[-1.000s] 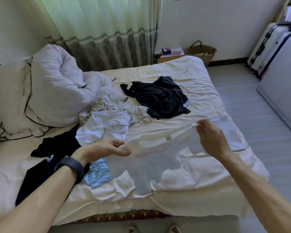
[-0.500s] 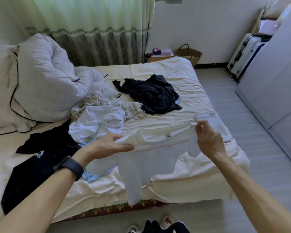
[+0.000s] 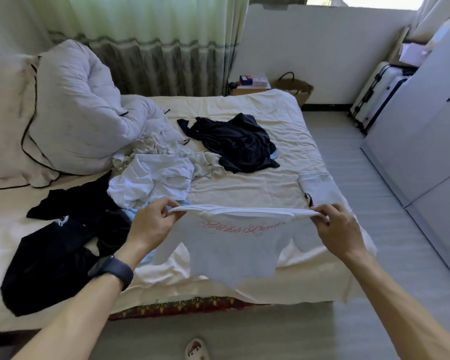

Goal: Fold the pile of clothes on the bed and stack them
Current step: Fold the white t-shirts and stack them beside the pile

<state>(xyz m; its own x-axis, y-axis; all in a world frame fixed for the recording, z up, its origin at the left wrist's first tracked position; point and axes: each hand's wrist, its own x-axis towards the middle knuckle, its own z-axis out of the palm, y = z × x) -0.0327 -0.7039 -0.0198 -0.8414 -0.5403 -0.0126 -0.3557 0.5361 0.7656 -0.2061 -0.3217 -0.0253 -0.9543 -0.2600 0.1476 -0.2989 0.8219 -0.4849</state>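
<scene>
The person holds a white T-shirt [image 3: 234, 253] with pink script lettering stretched out above the near edge of the bed [image 3: 257, 188]. The left grip [image 3: 153, 224] pinches one shoulder of it and the right grip [image 3: 335, 229] pinches the other, fingers curled over the fabric. The shirt's body and sleeves hang down towards the mattress edge. A dark smartwatch [image 3: 112, 271] sits on the left wrist. Behind the shirt lie unfolded clothes: a crumpled white garment [image 3: 153, 180] touching a greyish ruffled one [image 3: 205, 165], a dark navy garment [image 3: 237, 144] farther back, a black garment [image 3: 57, 255] at the left, and a light blue piece [image 3: 134, 211] just beside the left hand. A bundled duvet [image 3: 70, 120] lies against the curtain [image 3: 153, 35]. A suitcase [image 3: 374, 94] stands by the far wall.
</scene>
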